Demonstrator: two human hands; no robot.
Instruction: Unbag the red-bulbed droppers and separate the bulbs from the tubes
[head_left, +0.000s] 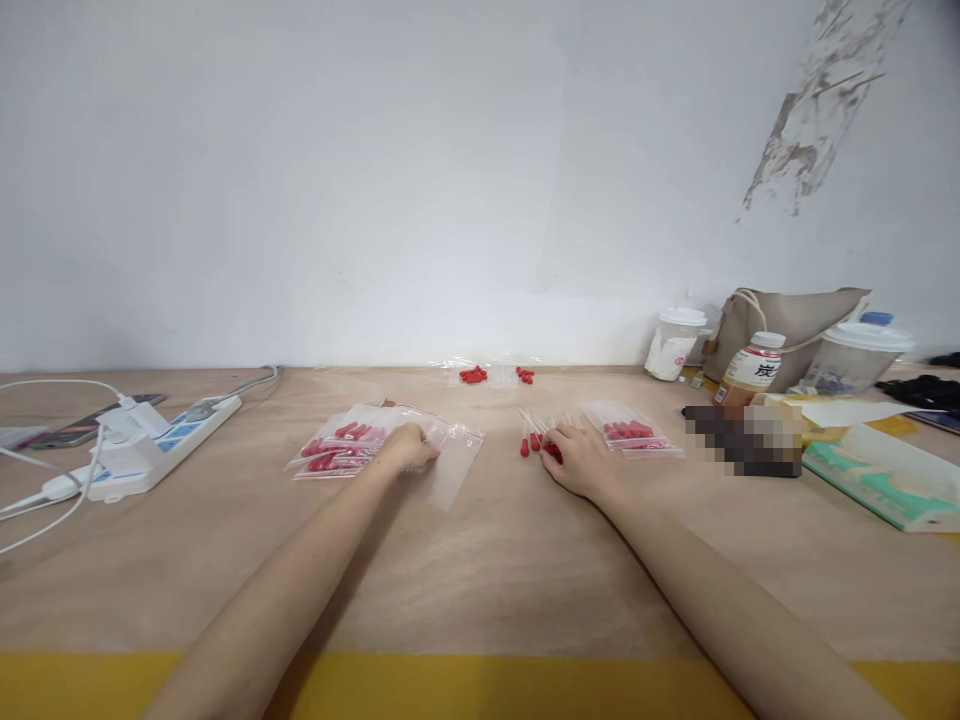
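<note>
Sticks point(535, 441) run toward the wall point(450, 200), red tips point(524, 449) apparently nearest

From where I stand, I can read one big black sign, "炭", on the label of the bottle point(752, 368) with the white cap. The paper cup point(666, 347) near it has a red mark, but that is too small to read.

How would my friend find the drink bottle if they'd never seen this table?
Look right along the table, past the right hand, to the big greyish bag. The drink bottle is in front of that bag. Its white cap is narrow, while the cup on its left and the cup on its right have wide lids.
</note>
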